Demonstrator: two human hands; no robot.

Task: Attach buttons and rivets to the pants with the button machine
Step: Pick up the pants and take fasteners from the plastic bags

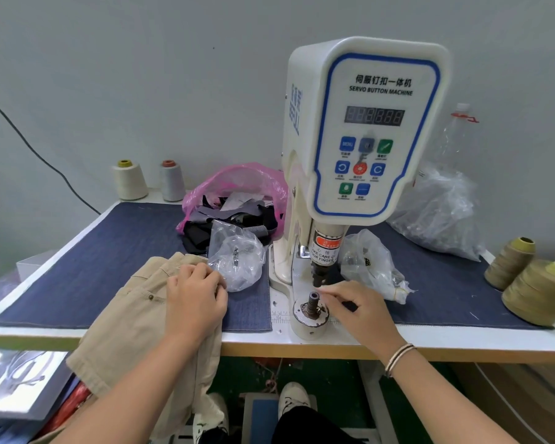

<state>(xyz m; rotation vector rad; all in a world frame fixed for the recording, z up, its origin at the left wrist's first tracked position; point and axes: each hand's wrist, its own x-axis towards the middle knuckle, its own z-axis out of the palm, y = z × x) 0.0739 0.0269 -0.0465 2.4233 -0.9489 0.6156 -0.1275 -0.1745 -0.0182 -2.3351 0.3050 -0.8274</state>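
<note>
Left hand (194,296), fingers curled, grips tan pants (135,318) running lower-left to centre. Right hand (356,307) pinches beside the button machine (362,133) die post (313,304); what it holds is unclear. Pink bag (237,184) holds fabric scraps.

A small garment workshop, seen from a seated worker's place at a bench. A white servo button machine (362,149) with a digital display and coloured control keys stands on the white worktable (462,338), which is partly covered by a blue denim mat (109,257). Thread cones line the scene: two pale ones (130,181) at the far left against a plain grey wall, two olive ones (539,290) at the right. A pink bag of fabric scraps (237,200) and clear plastic bags (439,213) of small parts lie around the machine. Beige pants (132,322) hang over the near edge.
</note>
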